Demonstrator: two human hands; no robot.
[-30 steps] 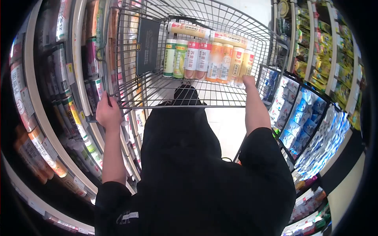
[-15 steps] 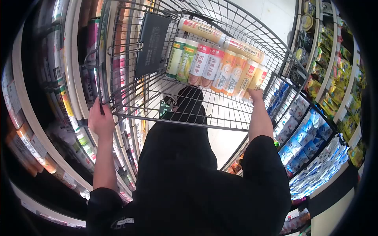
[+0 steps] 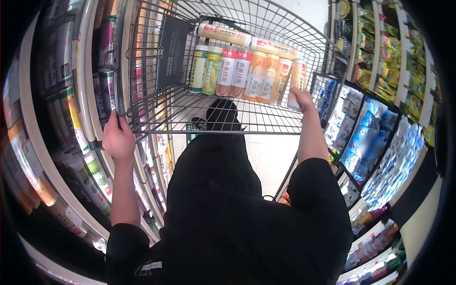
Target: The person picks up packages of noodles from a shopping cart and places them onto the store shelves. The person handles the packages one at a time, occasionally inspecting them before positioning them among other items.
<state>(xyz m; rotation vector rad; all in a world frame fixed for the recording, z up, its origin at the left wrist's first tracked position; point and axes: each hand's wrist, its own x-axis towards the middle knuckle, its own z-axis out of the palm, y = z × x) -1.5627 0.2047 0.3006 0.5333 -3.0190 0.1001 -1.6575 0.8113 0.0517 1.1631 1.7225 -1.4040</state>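
Observation:
My left hand (image 3: 118, 139) is closed round the near end of the black cart handle (image 3: 121, 61), at the left of the shopping cart (image 3: 213, 133). Inside the cart, my right hand (image 3: 305, 100) grips the lower end of a pack of dried noodles (image 3: 298, 78), the rightmost of a row. Its fingers are partly hidden by the pack. Beside it stand an orange-labelled noodle pack (image 3: 270, 78), a pink-topped noodle pack (image 3: 241, 71) and a green noodle pack (image 3: 212, 71). Behind the row, two noodle packs (image 3: 225, 35) lie end to end.
Shelves of packaged goods (image 3: 97, 175) run close along the left. To the right are blue and white packets (image 3: 365, 142) in a rack and yellow bags (image 3: 408, 61) on shelves. A dark panel (image 3: 172, 52) stands at the cart's left end. My black-clad knee (image 3: 222, 114) is beneath the cart.
The cart and its packs have shifted left and slightly up in view. The rightmost noodle pack, in my right hand, now stands a little apart from the row. My left hand stays on the handle.

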